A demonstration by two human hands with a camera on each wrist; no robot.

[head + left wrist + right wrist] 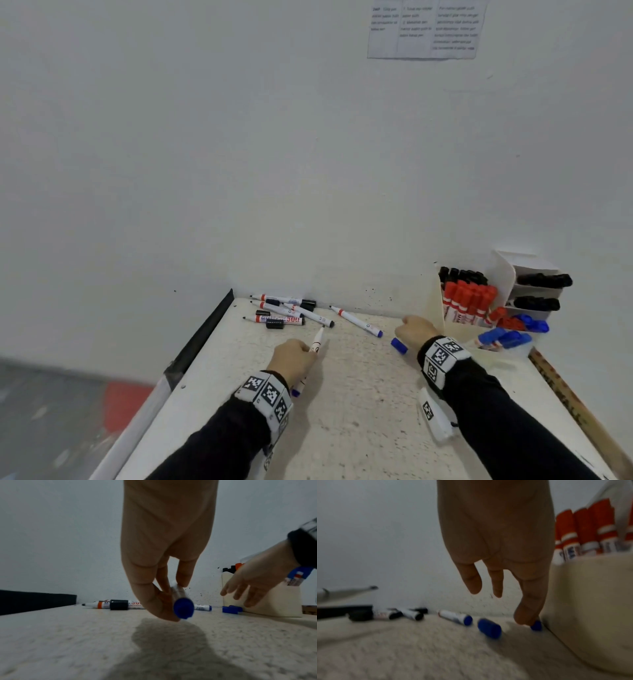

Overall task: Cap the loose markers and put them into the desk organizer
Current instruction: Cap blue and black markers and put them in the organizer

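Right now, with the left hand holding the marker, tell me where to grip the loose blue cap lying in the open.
Pinch the blue cap across its round barrel, coming straight down with the right hand. It lies on its side on the table, clear of the desk organizer, so both long sides are free; leave its ends uncovered.

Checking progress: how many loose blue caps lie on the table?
2. One blue cap lies beside the right hand; the second at its fingertip, beside the organizer. More may hide.
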